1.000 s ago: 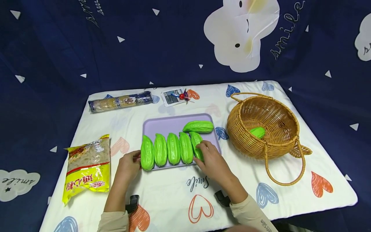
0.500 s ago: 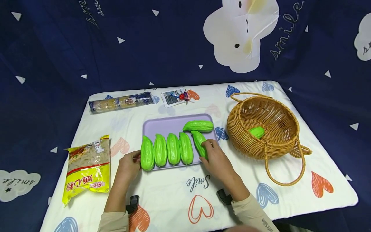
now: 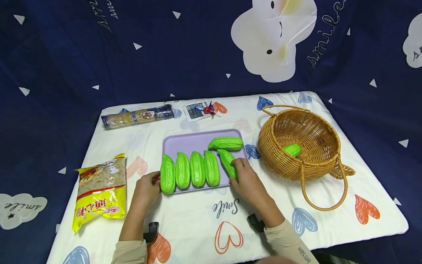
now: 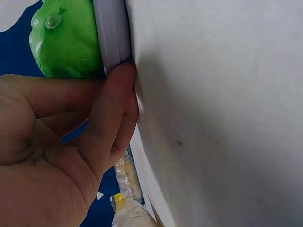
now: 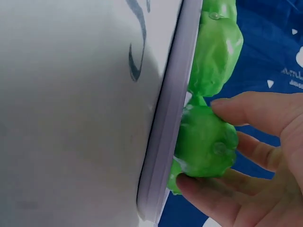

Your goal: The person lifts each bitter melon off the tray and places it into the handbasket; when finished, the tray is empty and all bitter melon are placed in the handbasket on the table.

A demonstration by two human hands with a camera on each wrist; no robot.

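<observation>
Several green, ridged bitter melons (image 3: pixel 197 169) lie on a lilac tray (image 3: pixel 179 141): four upright in a row, one crosswise at the back right. My right hand (image 3: pixel 246 180) grips another bitter melon (image 3: pixel 226 161), tilted at the tray's right side. In the right wrist view, thumb and fingers sit on opposite sides of that melon's rounded end (image 5: pixel 206 142). At the tray's left edge, my left hand (image 3: pixel 146 187) holds the tray rim beside the leftmost melon (image 3: pixel 168 174). The left wrist view shows its fingertips (image 4: pixel 120 78) against the tray wall (image 4: pixel 112 35).
A wicker basket (image 3: pixel 270 146) with one green melon (image 3: pixel 292 150) inside stands to the right. A yellow pasta bag (image 3: pixel 100 190) lies at left. At the back are a long noodle packet (image 3: pixel 136 116) and a small white packet (image 3: pixel 195 111) with a red lollipop (image 3: pixel 207 110).
My right hand has shifted slightly right with its bitter melon, which now tilts and stands apart from the row. My left hand has stayed at the tray edge.
</observation>
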